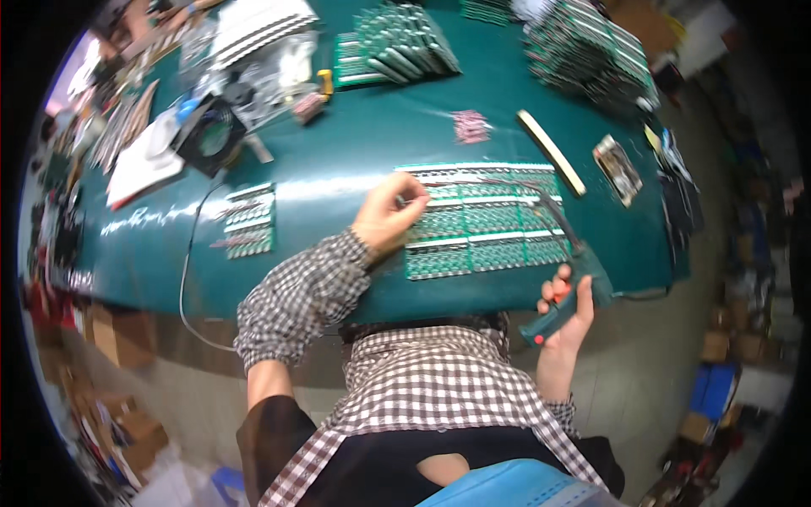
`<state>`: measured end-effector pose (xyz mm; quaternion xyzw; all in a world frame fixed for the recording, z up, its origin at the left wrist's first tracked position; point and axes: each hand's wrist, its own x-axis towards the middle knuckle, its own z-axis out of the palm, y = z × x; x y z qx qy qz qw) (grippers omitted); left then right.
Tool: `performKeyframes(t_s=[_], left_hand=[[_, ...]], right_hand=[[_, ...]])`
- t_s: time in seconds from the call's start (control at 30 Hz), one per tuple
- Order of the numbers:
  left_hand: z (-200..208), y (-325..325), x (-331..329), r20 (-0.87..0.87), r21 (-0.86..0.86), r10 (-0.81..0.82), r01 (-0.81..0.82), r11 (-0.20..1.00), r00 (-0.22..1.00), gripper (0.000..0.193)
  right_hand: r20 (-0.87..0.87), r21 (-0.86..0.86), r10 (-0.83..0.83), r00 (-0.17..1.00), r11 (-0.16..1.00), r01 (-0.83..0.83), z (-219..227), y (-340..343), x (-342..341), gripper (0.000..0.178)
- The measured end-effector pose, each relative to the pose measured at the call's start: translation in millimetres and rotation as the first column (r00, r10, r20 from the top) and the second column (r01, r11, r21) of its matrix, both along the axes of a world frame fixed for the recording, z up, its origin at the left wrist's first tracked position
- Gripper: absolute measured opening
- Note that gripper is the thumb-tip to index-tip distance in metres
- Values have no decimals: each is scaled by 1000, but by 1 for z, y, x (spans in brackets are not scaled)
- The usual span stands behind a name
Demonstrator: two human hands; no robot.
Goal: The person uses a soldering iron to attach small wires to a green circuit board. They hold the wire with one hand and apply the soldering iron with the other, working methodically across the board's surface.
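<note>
Green circuit board panels [494,221], bearing rows of small parts and white strips, lie on the table in front of me. At their upper left edge is my left hand [390,211], its fingers closed in a pinch; what they hold is too small to make out. Thin reddish wires [481,181] run across the top rows of the panels. My right hand [568,314] is wrapped round the handle of a dark green soldering gun [591,275] with a red trigger. Its slim front end points up and left over the right side of the panels.
A bundle of pink-and-white wires [470,126] and a pale bar [551,152] lie beyond the panels. Farther right is a small open tray [617,171]. Board stacks [591,52] stand at the back. A smaller panel [250,221] and a black fan-like box [209,135] are left.
</note>
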<state>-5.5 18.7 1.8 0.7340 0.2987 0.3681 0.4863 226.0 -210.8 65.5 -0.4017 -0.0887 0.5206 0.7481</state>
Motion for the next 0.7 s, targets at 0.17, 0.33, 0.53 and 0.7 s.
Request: performKeyframes(t_s=[0.17, 0.33, 0.53, 0.7], left_hand=[[43, -33, 0, 104, -261, 36, -8, 965, 994, 8], [68, -58, 4, 251, -578, 39, 118, 807, 967, 16], [61, -61, 15, 317, -760, 156, 153, 632, 935, 21], [63, -57, 21, 320, -859, 285, 150, 490, 904, 21]], right_hand=[[85, 30, 60, 995, 998, -63, 4, 7, -1, 42], [246, 46, 112, 963, 991, -127, -3, 14, -12, 44], [282, 67, 127, 951, 986, -151, -12, 13, -26, 44], [299, 34, 133, 945, 988, -150, -10, 17, -32, 46]])
